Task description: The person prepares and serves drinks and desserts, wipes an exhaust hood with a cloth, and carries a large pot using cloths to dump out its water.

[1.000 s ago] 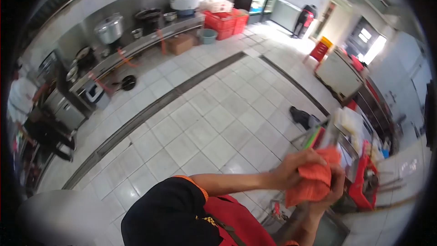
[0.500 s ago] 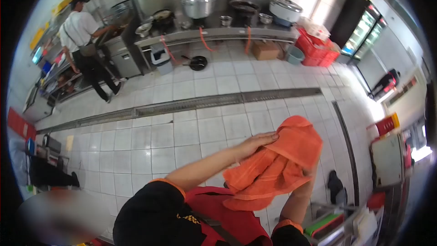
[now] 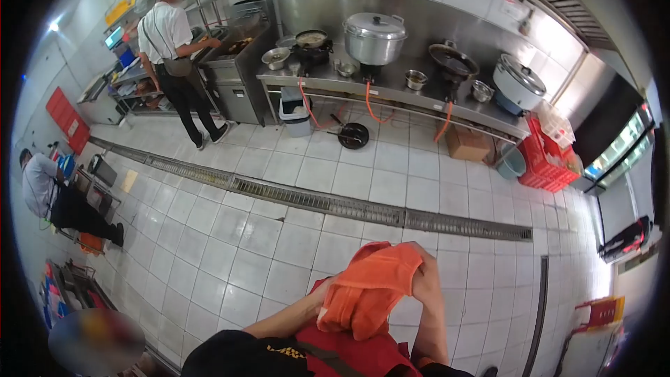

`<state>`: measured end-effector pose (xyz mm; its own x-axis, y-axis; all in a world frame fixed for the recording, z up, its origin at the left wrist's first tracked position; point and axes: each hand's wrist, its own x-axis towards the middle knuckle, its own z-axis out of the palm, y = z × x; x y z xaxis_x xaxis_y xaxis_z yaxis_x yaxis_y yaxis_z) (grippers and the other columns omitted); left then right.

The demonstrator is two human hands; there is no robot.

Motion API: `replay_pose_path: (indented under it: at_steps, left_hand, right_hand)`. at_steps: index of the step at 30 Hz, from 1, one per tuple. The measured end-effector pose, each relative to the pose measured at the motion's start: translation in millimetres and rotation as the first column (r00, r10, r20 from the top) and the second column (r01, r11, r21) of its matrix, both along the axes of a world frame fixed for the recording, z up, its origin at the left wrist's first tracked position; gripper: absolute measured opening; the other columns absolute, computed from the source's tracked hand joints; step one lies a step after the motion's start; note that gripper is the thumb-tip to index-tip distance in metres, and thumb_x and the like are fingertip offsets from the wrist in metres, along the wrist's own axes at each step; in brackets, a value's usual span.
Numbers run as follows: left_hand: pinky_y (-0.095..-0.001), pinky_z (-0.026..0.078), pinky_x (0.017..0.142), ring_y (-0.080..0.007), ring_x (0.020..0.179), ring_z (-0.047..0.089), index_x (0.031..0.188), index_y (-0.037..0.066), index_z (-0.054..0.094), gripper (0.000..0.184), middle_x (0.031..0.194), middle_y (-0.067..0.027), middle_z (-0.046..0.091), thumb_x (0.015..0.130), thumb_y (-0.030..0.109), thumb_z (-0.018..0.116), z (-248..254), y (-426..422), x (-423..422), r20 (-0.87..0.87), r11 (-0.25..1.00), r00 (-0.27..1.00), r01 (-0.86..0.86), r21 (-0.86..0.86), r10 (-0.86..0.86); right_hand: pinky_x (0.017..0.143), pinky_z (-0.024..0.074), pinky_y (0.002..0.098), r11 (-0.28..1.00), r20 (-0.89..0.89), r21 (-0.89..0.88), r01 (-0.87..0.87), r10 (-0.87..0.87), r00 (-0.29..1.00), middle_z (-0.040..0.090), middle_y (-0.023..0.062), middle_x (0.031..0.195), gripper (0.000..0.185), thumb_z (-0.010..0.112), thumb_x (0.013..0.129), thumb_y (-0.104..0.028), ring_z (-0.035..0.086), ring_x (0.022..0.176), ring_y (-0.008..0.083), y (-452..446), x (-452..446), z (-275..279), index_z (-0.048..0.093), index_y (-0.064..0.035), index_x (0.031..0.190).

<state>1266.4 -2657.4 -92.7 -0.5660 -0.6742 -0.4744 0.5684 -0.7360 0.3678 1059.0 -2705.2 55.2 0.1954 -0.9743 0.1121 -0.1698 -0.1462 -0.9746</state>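
Observation:
An orange towel (image 3: 370, 286) hangs bunched and folded in front of my red apron. My right hand (image 3: 427, 278) grips its right edge, with the fingers partly behind the fabric. At the towel's left side is my left hand (image 3: 322, 294), its fingers mostly covered by the folds as it holds the cloth. Both forearms reach forward from black sleeves.
A drain channel (image 3: 314, 200) crosses the tiled floor ahead. Beyond stands a steel counter (image 3: 391, 84) with a large pot (image 3: 375, 38) and pans. Another pan (image 3: 353, 135) lies on the floor. Two people work at left; red crates (image 3: 546, 160) are at right.
The towel has gone from spread and draped to more bunched up, lower and closer to my body. My view has turned left, bringing a second person at the left into clearer sight.

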Motion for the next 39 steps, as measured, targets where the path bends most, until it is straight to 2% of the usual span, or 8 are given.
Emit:
replay_pose_path:
  at_steps: [8,10,15,19,22,29,34,39]
  left_hand:
    - [-0.0373,0.037,0.098,-0.0241,0.112,0.047,0.125,0.004,0.041,0.042,0.126,-0.0118,0.046,0.092,0.029,0.042,9.1,-180.8,13.1,0.025,0.993,0.999,0.029,0.115,-0.032]
    - [-0.0374,0.037,0.098,-0.0242,0.112,0.047,0.126,0.004,0.04,0.042,0.127,-0.0119,0.046,0.092,0.028,0.042,28.9,-232.5,11.3,-0.011,0.99,0.999,0.052,0.133,-0.051]
    - [-0.0332,0.042,0.092,-0.0191,0.108,0.05,0.125,0.006,0.041,0.038,0.123,-0.0082,0.048,0.091,0.022,0.045,-3.0,-331.5,0.0,-0.345,0.998,0.937,0.04,-0.046,-0.053]
    - [-0.0355,0.04,0.095,-0.022,0.114,0.047,0.125,0.002,0.038,0.041,0.125,-0.0096,0.045,0.088,0.014,0.051,-70.3,-394.2,-3.8,-0.25,0.916,0.903,0.272,-0.295,-0.349]
    - [-0.0326,0.039,0.095,-0.0195,0.115,0.045,0.127,0.002,0.036,0.048,0.126,-0.0088,0.044,0.085,0.017,0.055,-31.7,-457.4,-13.6,-0.052,0.774,0.884,0.376,-0.51,-0.464]
    - [-0.0264,0.032,0.099,-0.0141,0.119,0.039,0.133,0.003,0.031,0.066,0.13,-0.0068,0.041,0.08,0.027,0.064,32.8,-593.1,-41.6,0.369,0.634,0.893,0.443,-0.634,-0.256]
    - [-0.0272,0.051,0.068,-0.0142,0.088,0.058,0.124,0.008,0.039,0.045,0.11,-0.0078,0.054,0.083,0.017,0.056,1.1,-654.1,-34.3,0.346,0.978,0.929,-0.064,-0.199,0.131]
    - [-0.0244,0.051,0.054,-0.0147,0.077,0.059,0.122,0.013,0.039,0.04,0.102,-0.0063,0.055,0.084,0.017,0.049,13.4,-749.2,-1.5,0.27,0.714,0.664,-0.679,-0.172,0.697]
  right_hand:
    - [0.068,0.046,0.0239,0.887,0.334,0.329,-0.323,0.21,0.919,0.059,0.0031,0.087,0.016,0.053,0.082,-0.008,0.055,0.083,0.0107,-164.9,-12.8,12.2,0.057,0.001,0.094]
    - [0.068,0.0482,0.0252,0.863,0.445,0.485,-0.143,-0.103,0.889,0.06,0.0055,0.093,0.02,0.053,0.081,-0.009,0.058,0.086,0.0142,-186.7,-11.4,54.2,0.057,0.001,0.098]
    - [0.071,0.0468,0.0265,0.921,0.381,0.389,-0.013,-0.149,0.912,0.058,0.0062,0.097,0.023,0.053,0.08,-0.008,0.056,0.09,0.0153,-280.5,-15.8,12.0,0.055,0.0003,0.102]
    - [0.074,0.0457,0.0276,0.927,0.305,0.375,0.027,-0.151,0.94,0.057,0.0068,0.1,0.026,0.052,0.08,-0.007,0.054,0.093,0.0161,-358.6,-6.2,-43.4,0.053,-0.0003,0.105]
    - [0.076,0.0449,0.0283,0.928,0.291,0.373,0.005,-0.122,0.949,0.056,0.0073,0.103,0.028,0.051,0.079,-0.006,0.053,0.095,0.0168,-422.9,-6.4,-71.6,0.052,-0.0007,0.107]
    - [0.081,0.0429,0.0302,0.932,0.293,0.352,-0.088,-0.021,0.956,0.053,0.0083,0.108,0.034,0.05,0.078,-0.005,0.051,0.101,0.0183,-585.0,-23.1,-80.9,0.049,-0.0017,0.112]
    - [0.085,0.0415,0.0315,0.944,0.324,0.325,-0.062,-0.05,0.945,0.052,0.0091,0.112,0.038,0.049,0.078,-0.004,0.049,0.105,0.0193,-693.3,-34.3,-73.7,0.047,-0.0024,0.116]
    - [0.088,0.0401,0.0328,0.942,0.424,0.251,0.223,-0.314,0.85,0.05,0.0098,0.116,0.043,0.048,0.077,-0.002,0.047,0.109,0.0204,-819.6,-90.4,-54.2,0.045,-0.0031,0.12]
